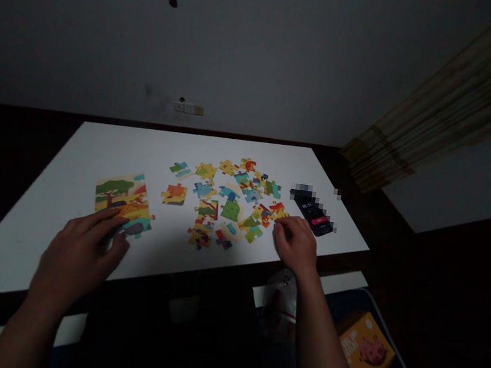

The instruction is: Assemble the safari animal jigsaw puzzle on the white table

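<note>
Multicoloured puzzle pieces [230,209] on a white bench [137,148]
The joined section [124,197] is tree-printed in green, yellow and teal; loose ones mix blue, green, yellow and orange; the box [361,351] is yellow-orange with pink.

Dim overall (floor [460,272] nearly black); tabletop [31,234] brightest.

Matt printed card is seen in the puzzle pieces [230,209], and a smooth finish on the table [132,148]. A glass-like face is shown by the phone [312,212], clear shiny plastic by the bag [284,295], and printed cardboard by the box [363,351]. Folded cloth is seen in the curtain [447,93], matt paint on the wall [266,60], and plastic on the sockets [188,108].
</note>
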Demonstrator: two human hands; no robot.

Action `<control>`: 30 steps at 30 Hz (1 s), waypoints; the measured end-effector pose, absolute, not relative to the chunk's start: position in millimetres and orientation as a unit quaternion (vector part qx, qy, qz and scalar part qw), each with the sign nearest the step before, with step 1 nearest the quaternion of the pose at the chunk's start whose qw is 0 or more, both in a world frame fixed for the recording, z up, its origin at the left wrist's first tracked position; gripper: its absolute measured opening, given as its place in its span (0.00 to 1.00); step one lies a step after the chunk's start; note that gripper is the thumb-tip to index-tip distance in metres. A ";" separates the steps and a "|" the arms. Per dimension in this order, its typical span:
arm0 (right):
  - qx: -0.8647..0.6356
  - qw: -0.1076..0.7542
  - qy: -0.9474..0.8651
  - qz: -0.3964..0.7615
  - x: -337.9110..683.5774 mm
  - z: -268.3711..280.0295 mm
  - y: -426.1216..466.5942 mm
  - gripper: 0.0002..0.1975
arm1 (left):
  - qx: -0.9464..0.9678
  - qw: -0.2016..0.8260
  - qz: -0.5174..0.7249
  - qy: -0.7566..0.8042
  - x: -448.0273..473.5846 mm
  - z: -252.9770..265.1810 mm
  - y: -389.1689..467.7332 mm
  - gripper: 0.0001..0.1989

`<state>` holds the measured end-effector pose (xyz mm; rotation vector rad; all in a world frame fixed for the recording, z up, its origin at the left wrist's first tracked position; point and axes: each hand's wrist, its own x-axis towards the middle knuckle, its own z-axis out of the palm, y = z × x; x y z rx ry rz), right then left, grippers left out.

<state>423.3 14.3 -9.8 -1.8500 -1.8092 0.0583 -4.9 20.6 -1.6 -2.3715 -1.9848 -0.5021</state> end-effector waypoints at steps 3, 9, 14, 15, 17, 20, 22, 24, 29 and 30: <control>-0.681 0.284 -0.675 0.021 424.8 -12.6 15.2 0.10 | -0.757 -0.001 -0.162 -0.633 -6.3 -2.4 20.7 0.17; -0.668 0.300 -0.681 0.015 429.7 -19.5 18.0 0.08 | -0.762 -0.004 -0.148 -0.630 -9.5 -3.6 20.5 0.19; -0.665 0.296 -0.686 0.015 431.5 -21.3 18.2 0.07 | -0.760 0.001 -0.141 -0.634 -8.4 -2.8 20.1 0.19; -0.664 0.298 -0.685 0.014 431.5 -21.5 18.2 0.07 | -0.760 0.002 -0.142 -0.634 -8.3 -2.9 20.1 0.19; -0.663 0.302 -0.685 0.014 431.6 -22.2 18.1 0.07 | -0.759 0.004 -0.143 -0.635 -8.5 -3.3 20.0 0.19; -0.659 0.308 -0.686 0.015 432.0 -23.3 18.1 0.07 | -0.759 0.007 -0.145 -0.635 -9.4 -4.0 19.5 0.19; -0.657 0.308 -0.688 0.014 432.6 -24.1 18.3 0.07 | -0.760 0.009 -0.149 -0.633 -10.0 -4.4 19.2 0.19; -0.657 0.307 -0.689 0.013 433.3 -25.0 18.7 0.08 | -0.759 0.009 -0.151 -0.633 -10.6 -5.2 18.9 0.19; -0.659 0.305 -0.688 0.013 434.3 -25.6 19.0 0.09 | -0.755 0.005 -0.155 -0.637 -12.2 -7.9 19.7 0.19; -0.659 0.304 -0.688 0.013 434.3 -25.5 18.9 0.09 | -0.755 0.005 -0.158 -0.637 -12.2 -8.2 19.8 0.19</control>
